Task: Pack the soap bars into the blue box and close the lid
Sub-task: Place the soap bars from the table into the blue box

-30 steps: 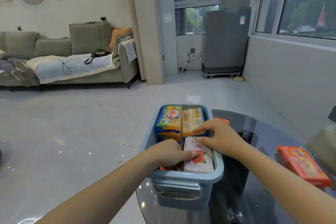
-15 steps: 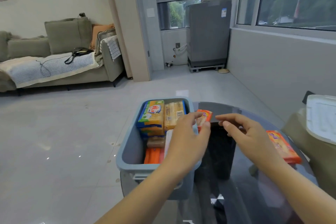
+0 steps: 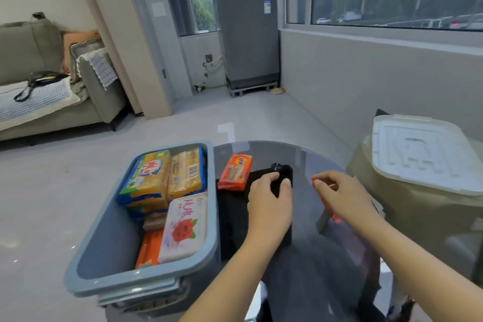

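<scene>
Head view. Blue box (image 3: 86, 256) standing open at the left edge of a round dark glass table (image 3: 326, 256), partly overhanging it. Packed inside: yellow soap packs (image 3: 159, 178) at the far end, a white soap bar with a red rose (image 3: 184, 227) nearer and against the right wall, orange bars (image 3: 149, 249) lying beneath it (one small brownish piece between, too unclear to name). One orange soap bar (image 3: 235, 172) out on the glass just beside the box's far right corner, resting partly on a black object (image 3: 261, 217) that lies along the table's middle. Another orange bar (image 3: 326, 206) toward the right edge, mostly hidden under the right hand. White lid (image 3: 420, 154) off the box, lying flat on a beige seat (image 3: 418, 217) past the table's right edge. Farther off: a grey sofa (image 3: 39, 73), a grey appliance (image 3: 248, 36) by the window.

Left hand (image 3: 270, 206) hovering over the black object, fingers loosely curled, holding nothing, close to the loose orange bar yet apart from it. Right hand (image 3: 342, 196) lowered onto the right-side bar, fingertips bent toward its far end; a firm pinch or a mere touch, cannot tell.

Against half a second ago: left hand off the box rim and shifted rightward; right hand farther right, now over the bar formerly lying uncovered; rose bar newly in plain sight.
</scene>
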`<action>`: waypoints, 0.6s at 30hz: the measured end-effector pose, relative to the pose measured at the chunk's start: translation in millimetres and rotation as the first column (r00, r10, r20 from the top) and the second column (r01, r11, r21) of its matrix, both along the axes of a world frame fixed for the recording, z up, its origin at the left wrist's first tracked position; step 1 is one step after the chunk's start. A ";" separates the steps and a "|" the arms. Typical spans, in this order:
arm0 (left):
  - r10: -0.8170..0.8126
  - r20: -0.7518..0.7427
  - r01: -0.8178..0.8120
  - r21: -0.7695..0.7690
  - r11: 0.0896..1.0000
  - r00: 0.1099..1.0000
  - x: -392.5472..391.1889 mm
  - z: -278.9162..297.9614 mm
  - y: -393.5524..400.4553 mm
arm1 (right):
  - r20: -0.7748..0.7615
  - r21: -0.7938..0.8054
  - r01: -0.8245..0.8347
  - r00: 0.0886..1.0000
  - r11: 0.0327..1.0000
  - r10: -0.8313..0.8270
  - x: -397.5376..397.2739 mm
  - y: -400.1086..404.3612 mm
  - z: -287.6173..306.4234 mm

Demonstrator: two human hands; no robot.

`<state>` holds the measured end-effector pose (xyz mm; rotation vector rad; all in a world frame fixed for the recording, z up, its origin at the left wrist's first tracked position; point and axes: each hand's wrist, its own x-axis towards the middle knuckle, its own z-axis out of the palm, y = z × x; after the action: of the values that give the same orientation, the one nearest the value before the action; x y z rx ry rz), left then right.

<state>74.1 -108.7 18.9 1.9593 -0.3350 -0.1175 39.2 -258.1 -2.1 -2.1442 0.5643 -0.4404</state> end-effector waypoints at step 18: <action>0.329 0.214 -0.392 0.504 0.770 0.920 143.8 -85.6 -35.1 | -0.289 -0.083 -0.029 0.957 0.996 0.004 34.0 -38.3 -27.2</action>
<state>217.9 -143.8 -66.7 2.5653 0.0239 0.1746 73.2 -296.4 -29.3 -2.3120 0.6995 -0.1431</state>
